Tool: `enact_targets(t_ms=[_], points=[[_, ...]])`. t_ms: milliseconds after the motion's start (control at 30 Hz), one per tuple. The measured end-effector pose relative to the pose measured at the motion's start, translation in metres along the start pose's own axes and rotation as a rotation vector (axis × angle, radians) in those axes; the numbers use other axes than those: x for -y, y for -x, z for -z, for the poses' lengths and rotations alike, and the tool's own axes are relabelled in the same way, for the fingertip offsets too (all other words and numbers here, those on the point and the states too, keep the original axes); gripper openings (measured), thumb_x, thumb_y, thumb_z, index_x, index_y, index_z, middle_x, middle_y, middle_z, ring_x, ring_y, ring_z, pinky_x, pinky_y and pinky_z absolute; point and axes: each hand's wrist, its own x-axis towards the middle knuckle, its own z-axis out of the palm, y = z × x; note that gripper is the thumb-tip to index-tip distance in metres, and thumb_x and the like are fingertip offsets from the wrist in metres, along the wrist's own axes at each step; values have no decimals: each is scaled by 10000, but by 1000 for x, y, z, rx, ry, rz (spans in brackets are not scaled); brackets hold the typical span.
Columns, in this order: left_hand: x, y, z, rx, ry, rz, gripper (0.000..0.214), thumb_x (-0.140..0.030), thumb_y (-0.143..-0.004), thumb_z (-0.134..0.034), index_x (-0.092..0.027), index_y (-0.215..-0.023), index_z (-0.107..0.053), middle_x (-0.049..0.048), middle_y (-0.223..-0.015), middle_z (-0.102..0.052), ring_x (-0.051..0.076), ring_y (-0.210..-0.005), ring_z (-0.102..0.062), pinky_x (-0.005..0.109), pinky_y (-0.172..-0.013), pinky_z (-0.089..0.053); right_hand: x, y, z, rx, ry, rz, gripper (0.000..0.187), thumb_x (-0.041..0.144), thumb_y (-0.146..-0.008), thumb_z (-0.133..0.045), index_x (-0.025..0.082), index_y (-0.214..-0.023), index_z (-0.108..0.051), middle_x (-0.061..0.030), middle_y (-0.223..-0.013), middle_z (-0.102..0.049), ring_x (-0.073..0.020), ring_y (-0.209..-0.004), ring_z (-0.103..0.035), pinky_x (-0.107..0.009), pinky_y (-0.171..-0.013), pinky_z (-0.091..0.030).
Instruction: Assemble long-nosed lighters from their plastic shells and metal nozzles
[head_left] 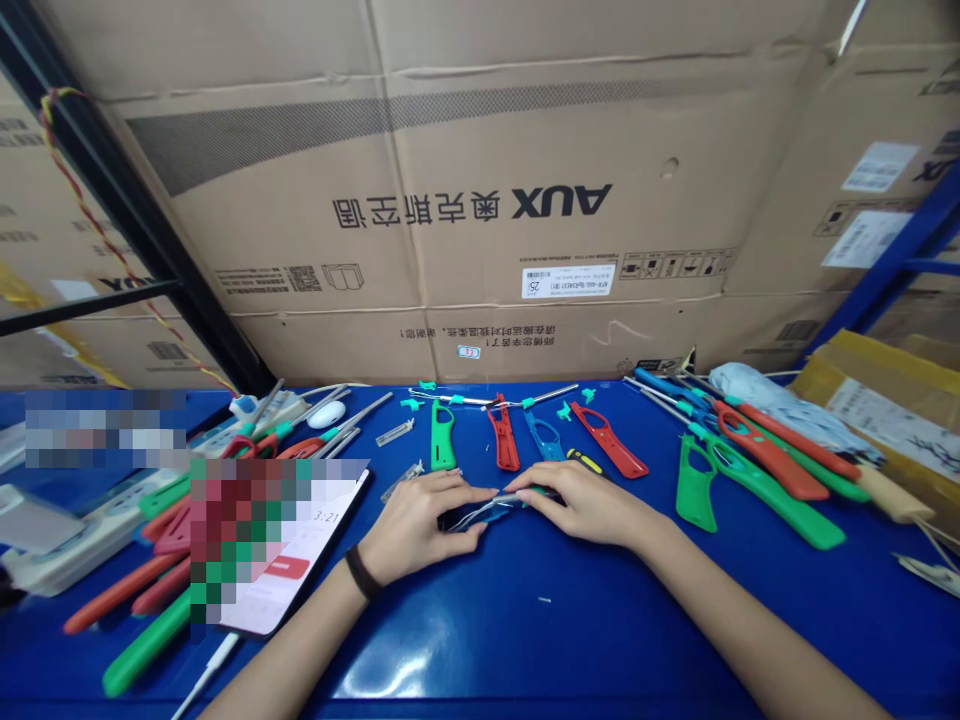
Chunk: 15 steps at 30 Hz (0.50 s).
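My left hand (424,515) is closed on a blue lighter handle shell (491,512), which lies partly hidden between my two hands. White wires run along it. The fingers of my right hand (577,503) pinch a metal lighter tube (507,498) at the shell's right end. Behind my hands lie a green handle half (442,437), a red handle half (506,440), a blue handle half (545,437) and another red half (611,440). A yellow-and-black tool (585,461) lies just beyond my right hand. Near my left hand is a clear fuel tank (401,482).
Metal tubes with wires (457,399) and small teal triggers (412,405) lie at the back. More lighters (780,495) are piled at right, others (150,590) at left beside a phone (330,530) and a power strip (56,560). A large cardboard box (465,130) stands behind.
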Motion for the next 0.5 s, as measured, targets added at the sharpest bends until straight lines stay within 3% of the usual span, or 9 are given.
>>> enact_targets(t_ms=[367,500], points=[[-5,-2,2,-24,50,-8,198,-332,-857,-589,-247,-997,-699,6,-933,-729,168,-864,-678,351,-903,-509,4,0,2,-12,-36,32,239,239,-950,-435,224,-1061,-646,-32,-1030,-685,-170,-952,-618,-296,-849,-456],[-4,-1,2,-45,32,1,267,-338,-839,-613,-264,-1091,-662,-7,-920,-734,177,-891,-684,371,-917,-505,4,1,3,-27,-12,32,221,273,-943,-466,242,-1063,-648,-39,-1035,-667,-178,-944,-613,-314,-843,-458]])
